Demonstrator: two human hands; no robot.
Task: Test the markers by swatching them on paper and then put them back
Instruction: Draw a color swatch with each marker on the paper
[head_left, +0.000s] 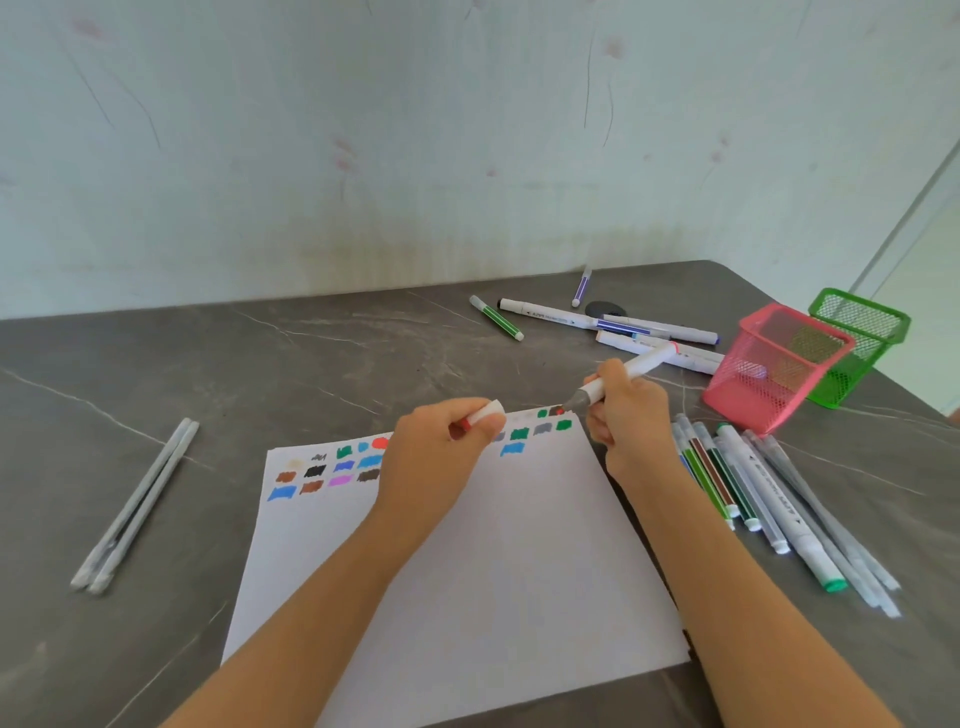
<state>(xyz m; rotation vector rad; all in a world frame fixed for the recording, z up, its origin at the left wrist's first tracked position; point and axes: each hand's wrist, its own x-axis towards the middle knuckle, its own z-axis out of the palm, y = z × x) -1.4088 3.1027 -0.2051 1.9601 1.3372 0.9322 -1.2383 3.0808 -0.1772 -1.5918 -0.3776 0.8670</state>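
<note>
Some swatches (314, 471) are covered by the left hand (436, 447), and a cap (491, 410) is mostly buried in its grip. The marker (641, 364) is partly hidden within the right hand (631, 410). Print on the far pens (550, 314) is too small to be read.

Looks like a room in a home, prob. a study or craft corner: pale wallpaper (467, 130) w/ faint pink flower sprigs, stained low down, runs 9 to 3 o'clock behind a dark grey marble-look surface (311, 364). Household stationery on it: pink mesh pen pot (769, 374) and green mesh pot (857, 317) at 2 o'clock, loose markers (550, 314) near them, swatch-covered paper sheet (467, 571) at 6 o'clock. White door frame (909, 220) at 3 o'clock
</note>
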